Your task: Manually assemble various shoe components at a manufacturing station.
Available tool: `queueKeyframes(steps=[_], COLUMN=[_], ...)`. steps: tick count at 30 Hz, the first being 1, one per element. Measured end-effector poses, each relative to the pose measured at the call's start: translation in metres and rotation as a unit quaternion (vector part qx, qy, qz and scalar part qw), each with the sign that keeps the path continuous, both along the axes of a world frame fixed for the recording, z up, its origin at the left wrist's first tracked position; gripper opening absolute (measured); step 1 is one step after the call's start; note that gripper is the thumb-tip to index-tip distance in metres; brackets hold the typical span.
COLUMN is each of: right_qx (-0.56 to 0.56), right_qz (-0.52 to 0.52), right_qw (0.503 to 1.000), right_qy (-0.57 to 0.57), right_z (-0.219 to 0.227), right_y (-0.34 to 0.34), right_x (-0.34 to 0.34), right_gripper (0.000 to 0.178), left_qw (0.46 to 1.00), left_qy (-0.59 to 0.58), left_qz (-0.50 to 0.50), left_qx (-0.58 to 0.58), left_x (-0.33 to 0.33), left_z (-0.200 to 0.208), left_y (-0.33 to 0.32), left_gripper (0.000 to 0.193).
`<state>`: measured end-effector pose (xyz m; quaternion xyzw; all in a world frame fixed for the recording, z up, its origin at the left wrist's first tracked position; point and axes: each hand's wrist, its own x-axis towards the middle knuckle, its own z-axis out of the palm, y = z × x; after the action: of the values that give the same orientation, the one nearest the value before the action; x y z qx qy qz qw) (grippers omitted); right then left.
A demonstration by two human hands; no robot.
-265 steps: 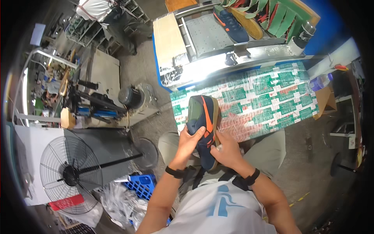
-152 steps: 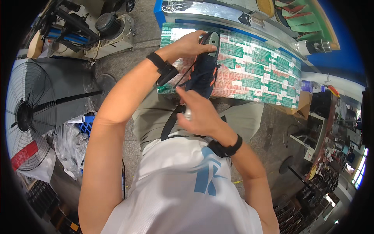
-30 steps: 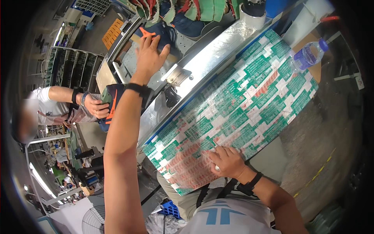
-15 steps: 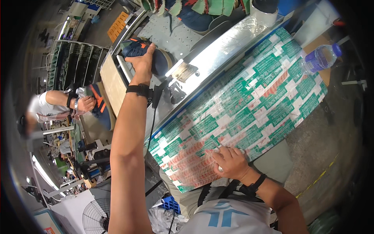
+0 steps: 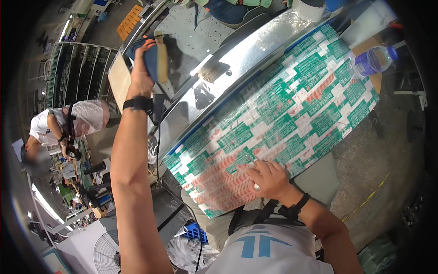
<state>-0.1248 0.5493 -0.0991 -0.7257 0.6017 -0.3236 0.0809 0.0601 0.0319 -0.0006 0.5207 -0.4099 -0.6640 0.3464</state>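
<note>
My left hand point(image 5: 142, 75) is stretched out to the far left, its fingers closed around a dark navy shoe point(image 5: 151, 60) with orange trim and a tan sole. The shoe is tilted on its side above the perforated grey surface, with the sole toward the right; part of my grip is hidden behind it. Close to my body, my right hand point(image 5: 269, 181) rests over the near edge of a board covered in green-and-white printed tape point(image 5: 273, 123). Its fingers are curled round something small and thin, with a pale bit showing at the palm; I cannot make out its kind.
A metal rail point(image 5: 214, 68) runs between board and perforated surface. A water bottle point(image 5: 376, 61) lies at the board's far right corner. More shoes point(image 5: 226, 13) sit at the back. A co-worker point(image 5: 57, 130) stands at left, and a fan point(image 5: 107, 251) stands lower left.
My left hand has moved left with the shoe and turned it, showing more of the sole's edge. The co-worker has drawn back a shoe held out beside the line. My right hand is nearly still.
</note>
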Motion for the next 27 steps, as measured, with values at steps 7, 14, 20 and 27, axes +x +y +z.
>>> queueKeyframes(steps=[7,14,20,27], right_qx=[-0.011,-0.029,-0.017,0.064], right_qz=[0.000,0.002,0.035,-0.006], right_qw=[0.999,0.999,0.995,0.974], right_qy=[-0.042,-0.032,-0.089,-0.219], right_z=[-0.003,0.001,0.019,0.053], right_y=[0.003,0.004,0.016,0.077], right_x=[-0.002,0.001,-0.003,0.019], right_gripper=[0.038,0.044,0.077,0.081], left_qw=[0.997,0.952,0.923,0.932], left_qy=[0.040,-0.250,-0.292,-0.338], left_qz=[0.060,0.122,0.105,-0.109], left_qx=[-0.019,-0.130,-0.227,-0.077], left_x=[0.069,0.077,0.070,0.147], left_z=[0.083,0.040,-0.064,-0.020], left_y=[0.230,0.489,0.552,0.520], left_gripper=[0.057,0.057,0.091,0.033])
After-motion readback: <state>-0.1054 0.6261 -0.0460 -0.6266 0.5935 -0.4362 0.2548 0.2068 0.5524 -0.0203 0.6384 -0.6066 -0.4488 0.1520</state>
